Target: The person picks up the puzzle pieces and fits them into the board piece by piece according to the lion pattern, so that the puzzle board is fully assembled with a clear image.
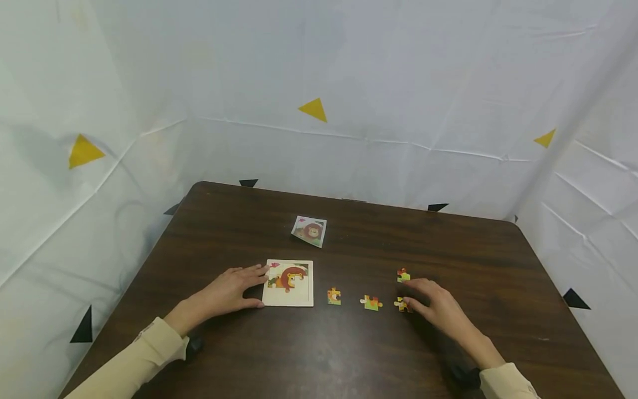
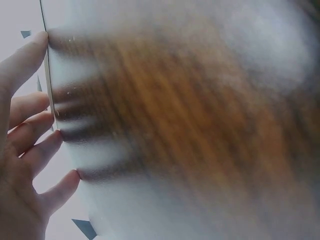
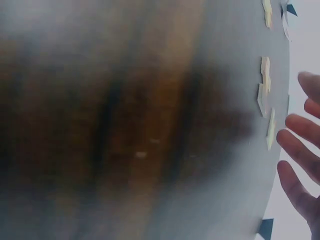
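A square puzzle board point(image 1: 288, 299) with a pale rim lies left of centre, partly filled with a lion picture. My left hand point(image 1: 231, 291) rests at its left side, fingers on the upper left corner and thumb by the lower left. My right hand point(image 1: 438, 307) reaches in from the right, its fingers spread and slightly bent, holding nothing. Its fingertips hover close to an upper puzzle piece point(image 1: 402, 275) and a lower puzzle piece point(image 1: 400, 304). The right wrist view shows the fingers point(image 3: 297, 150) raised off the table, near loose pieces seen edge-on.
Between board and right hand lie two more loose pieces, an orange-and-green puzzle piece point(image 1: 371, 302) and one with part of the lion's face point(image 1: 334, 297). A small lion picture card point(image 1: 309, 231) with a curled edge lies behind the board on the dark wooden table point(image 1: 319, 343).
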A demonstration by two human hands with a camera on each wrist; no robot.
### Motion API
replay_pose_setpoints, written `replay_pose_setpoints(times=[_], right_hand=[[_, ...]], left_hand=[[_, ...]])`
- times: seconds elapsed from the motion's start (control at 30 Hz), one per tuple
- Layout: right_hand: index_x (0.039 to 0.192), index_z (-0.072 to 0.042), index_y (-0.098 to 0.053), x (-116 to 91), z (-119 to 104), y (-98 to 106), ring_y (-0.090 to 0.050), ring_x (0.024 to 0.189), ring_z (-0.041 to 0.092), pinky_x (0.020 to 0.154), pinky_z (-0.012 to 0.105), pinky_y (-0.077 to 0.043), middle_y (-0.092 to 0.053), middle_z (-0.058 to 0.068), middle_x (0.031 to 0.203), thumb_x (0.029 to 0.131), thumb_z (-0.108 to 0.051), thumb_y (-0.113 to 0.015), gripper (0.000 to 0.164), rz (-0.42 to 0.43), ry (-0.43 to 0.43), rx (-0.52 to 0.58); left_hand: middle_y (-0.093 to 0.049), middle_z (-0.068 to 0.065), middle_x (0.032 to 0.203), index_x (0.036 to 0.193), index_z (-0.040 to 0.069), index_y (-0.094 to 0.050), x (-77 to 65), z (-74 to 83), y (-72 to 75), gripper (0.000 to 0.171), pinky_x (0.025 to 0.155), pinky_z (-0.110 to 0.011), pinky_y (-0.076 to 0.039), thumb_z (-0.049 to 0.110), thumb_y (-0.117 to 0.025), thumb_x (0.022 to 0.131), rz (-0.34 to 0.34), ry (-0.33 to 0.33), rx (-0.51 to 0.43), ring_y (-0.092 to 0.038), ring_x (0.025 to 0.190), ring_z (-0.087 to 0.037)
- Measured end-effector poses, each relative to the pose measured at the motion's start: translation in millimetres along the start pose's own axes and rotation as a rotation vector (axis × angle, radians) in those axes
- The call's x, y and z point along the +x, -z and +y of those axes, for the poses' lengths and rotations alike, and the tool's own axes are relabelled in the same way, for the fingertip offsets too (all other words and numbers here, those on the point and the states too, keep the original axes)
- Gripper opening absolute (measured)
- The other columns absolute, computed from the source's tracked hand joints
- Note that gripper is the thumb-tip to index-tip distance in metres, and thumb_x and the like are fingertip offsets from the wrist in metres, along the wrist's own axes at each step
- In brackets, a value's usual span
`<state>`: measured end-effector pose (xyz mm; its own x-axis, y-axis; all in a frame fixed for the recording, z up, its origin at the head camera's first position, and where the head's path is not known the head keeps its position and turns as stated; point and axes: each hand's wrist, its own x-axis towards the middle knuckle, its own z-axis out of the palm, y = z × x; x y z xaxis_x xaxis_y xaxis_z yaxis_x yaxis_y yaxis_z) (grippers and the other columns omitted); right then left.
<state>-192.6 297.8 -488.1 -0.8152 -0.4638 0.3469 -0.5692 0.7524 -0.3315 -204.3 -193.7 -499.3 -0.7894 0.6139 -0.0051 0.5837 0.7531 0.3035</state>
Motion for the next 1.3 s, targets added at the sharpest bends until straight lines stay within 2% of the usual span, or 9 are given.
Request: replay_pose_setpoints(times=[0.37,0.47,0.63,0.77,0.9,0.97,1.17,1.23,1.3], right_hand=[[0.118,-0.005,-0.067,-13.7,2.9,-2.9,-0.063,0.104,0.028,0.08,0.045,-0.053,-0.067,0.008,0.115,0.072,-0.013,-0.084,0.05,-0.061,0.047,-0.006],[0.117,-0.007,-0.068,-16.6,5.2,-5.4,-0.063,0.102,0.025,0.079,0.044,-0.054,-0.068,0.005,0.113,0.07,-0.01,-0.084,0.05,-0.041,0.045,0.012],[0.111,-0.006,-0.071,-18.4,6.9,-10.8,-0.066,0.096,0.023,0.074,0.041,-0.056,-0.071,0.003,0.105,0.066,-0.005,-0.085,0.048,0.037,0.095,0.024],[0.105,-0.007,-0.072,-19.6,6.1,-14.8,-0.067,0.091,0.02,0.075,0.026,-0.054,-0.072,0.002,0.1,0.062,-0.002,-0.086,0.045,0.09,0.146,0.018],[0.099,-0.008,-0.073,-19.8,4.7,-16.8,-0.066,0.087,0.017,0.08,0.009,-0.045,-0.071,0.002,0.096,0.059,0.003,-0.086,0.044,0.119,0.218,0.011],[0.097,-0.009,-0.073,-19.0,3.5,-17.1,-0.065,0.085,0.016,0.078,0.012,-0.046,-0.071,0.001,0.095,0.059,0.005,-0.086,0.042,0.123,0.246,0.0],[0.095,-0.011,-0.073,-15.7,1.3,-15.2,-0.064,0.085,0.017,0.068,0.034,-0.053,-0.07,0.0,0.096,0.059,0.003,-0.087,0.041,0.152,0.272,-0.056],[0.096,-0.01,-0.072,-14.9,1.0,-13.6,-0.064,0.085,0.018,0.068,0.034,-0.053,-0.07,0.001,0.097,0.059,0.002,-0.087,0.042,0.175,0.253,-0.075],[0.097,-0.009,-0.072,-12.9,0.3,-10.6,-0.064,0.084,0.018,0.068,0.028,-0.053,-0.069,0.002,0.097,0.06,0.003,-0.087,0.042,0.202,0.223,-0.085]], left_hand=[[-0.041,-0.007,0.15,0.137,0.01,-0.055,0.2,1.6,-0.6,0.069,0.103,-0.06,-0.034,0.05,-0.07,0.083,-0.013,0.03,-0.004,-0.038,0.138,-0.029],[-0.041,-0.008,0.15,0.136,0.01,-0.056,0.0,1.1,-2.7,0.068,0.103,-0.06,-0.035,0.05,-0.07,0.083,-0.009,0.023,0.004,-0.038,0.137,-0.029],[-0.041,-0.007,0.15,0.137,0.01,-0.056,-0.3,-1.4,-5.3,0.069,0.102,-0.059,-0.036,0.051,-0.07,0.083,0.007,0.023,0.018,-0.039,0.137,-0.029],[-0.041,-0.007,0.15,0.136,0.01,-0.056,-0.3,-1.1,-3.9,0.068,0.102,-0.059,-0.036,0.05,-0.069,0.084,0.009,0.02,0.013,-0.039,0.137,-0.029],[-0.041,-0.008,0.15,0.135,0.009,-0.057,-0.9,0.0,-3.5,0.067,0.103,-0.06,-0.035,0.05,-0.069,0.084,0.009,0.008,-0.002,-0.039,0.137,-0.029],[-0.042,-0.007,0.15,0.135,0.009,-0.057,-1.1,-0.1,-3.8,0.067,0.103,-0.06,-0.035,0.05,-0.069,0.084,0.008,0.005,-0.006,-0.039,0.136,-0.029],[-0.041,-0.007,0.15,0.135,0.009,-0.057,-0.6,-1.3,-3.5,0.067,0.102,-0.059,-0.036,0.05,-0.069,0.084,0.017,0.001,0.008,-0.04,0.136,-0.029],[-0.042,-0.007,0.15,0.135,0.009,-0.057,-0.5,-1.2,-2.9,0.067,0.102,-0.06,-0.036,0.05,-0.068,0.084,0.015,0.0,0.004,-0.04,0.136,-0.029],[-0.042,-0.007,0.15,0.135,0.009,-0.057,-0.5,-1.0,-2.2,0.066,0.102,-0.06,-0.036,0.05,-0.068,0.085,0.01,0.003,0.004,-0.04,0.136,-0.029]])
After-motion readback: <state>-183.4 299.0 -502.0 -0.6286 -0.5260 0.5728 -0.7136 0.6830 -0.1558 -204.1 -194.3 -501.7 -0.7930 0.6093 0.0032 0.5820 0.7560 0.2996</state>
